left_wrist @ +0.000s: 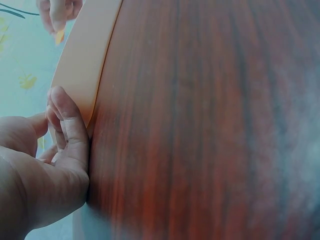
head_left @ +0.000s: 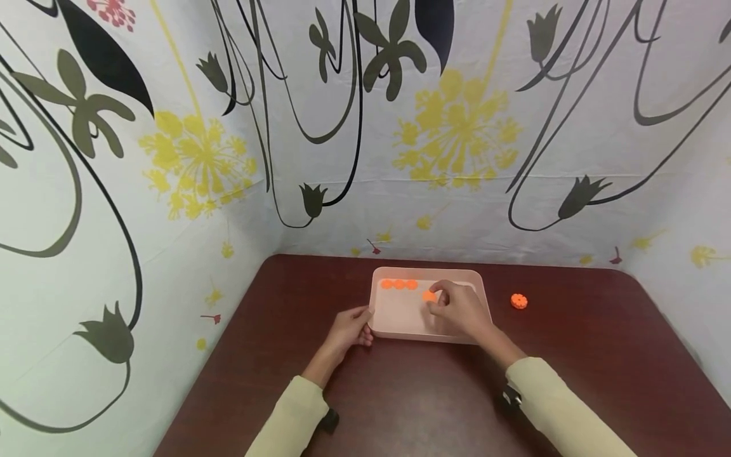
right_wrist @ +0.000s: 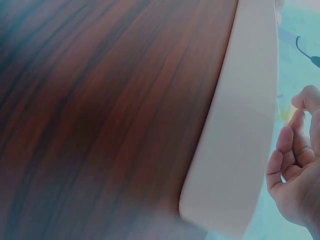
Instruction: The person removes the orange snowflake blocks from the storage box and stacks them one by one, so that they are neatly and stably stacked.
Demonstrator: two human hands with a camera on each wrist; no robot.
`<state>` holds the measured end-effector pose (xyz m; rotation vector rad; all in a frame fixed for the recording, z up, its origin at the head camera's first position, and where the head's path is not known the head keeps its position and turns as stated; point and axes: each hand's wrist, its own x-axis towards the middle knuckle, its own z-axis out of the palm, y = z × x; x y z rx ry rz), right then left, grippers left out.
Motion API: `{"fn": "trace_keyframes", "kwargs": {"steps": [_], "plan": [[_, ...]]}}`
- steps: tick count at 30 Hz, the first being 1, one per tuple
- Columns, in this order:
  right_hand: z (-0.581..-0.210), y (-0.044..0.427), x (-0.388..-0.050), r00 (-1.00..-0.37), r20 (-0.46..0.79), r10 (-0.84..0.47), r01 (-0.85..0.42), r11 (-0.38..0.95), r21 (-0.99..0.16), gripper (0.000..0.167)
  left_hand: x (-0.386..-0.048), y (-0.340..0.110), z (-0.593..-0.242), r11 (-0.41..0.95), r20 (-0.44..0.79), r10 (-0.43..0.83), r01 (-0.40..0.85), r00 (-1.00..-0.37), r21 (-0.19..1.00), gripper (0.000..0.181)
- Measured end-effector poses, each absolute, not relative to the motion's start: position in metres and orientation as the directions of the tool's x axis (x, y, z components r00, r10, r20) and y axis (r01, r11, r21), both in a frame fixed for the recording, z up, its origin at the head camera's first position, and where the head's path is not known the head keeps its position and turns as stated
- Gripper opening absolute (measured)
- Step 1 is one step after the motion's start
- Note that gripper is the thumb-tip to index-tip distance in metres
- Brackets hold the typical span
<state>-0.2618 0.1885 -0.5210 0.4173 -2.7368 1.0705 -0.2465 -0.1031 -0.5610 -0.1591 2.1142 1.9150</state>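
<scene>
A shallow peach tray (head_left: 400, 320) sits toward the back of the table. Three round orange pieces (head_left: 399, 284) form a row along its far left side. My left hand (head_left: 349, 327) grips the tray's left edge, thumb at the rim and fingers outside the wall; the left wrist view shows this hand (left_wrist: 60, 155) against the tray wall (left_wrist: 87, 55). Over the tray's middle, my right hand (head_left: 459, 308) pinches another orange piece (head_left: 429, 296) between thumb and fingertips. In the right wrist view that hand (right_wrist: 297, 155) appears beyond the tray wall (right_wrist: 235, 120), its piece mostly hidden.
An orange piece (head_left: 518, 301) with a notched edge lies on the dark reddish-brown table (head_left: 411, 393), right of the tray. Patterned cloth (head_left: 365, 158) with flowers and vines hangs behind the table and along its left side.
</scene>
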Motion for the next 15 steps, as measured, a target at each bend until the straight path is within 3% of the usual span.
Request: {"fn": "trace_keyframes", "kwargs": {"steps": [15], "plan": [[-0.511, 0.253, -0.237, -0.921, 0.355, -0.16, -0.35, 0.739, -0.575, 0.03, -0.247, -0.103, -0.56, 0.103, -0.293, 0.103, -0.282, -0.951, 0.954, 0.054]]}}
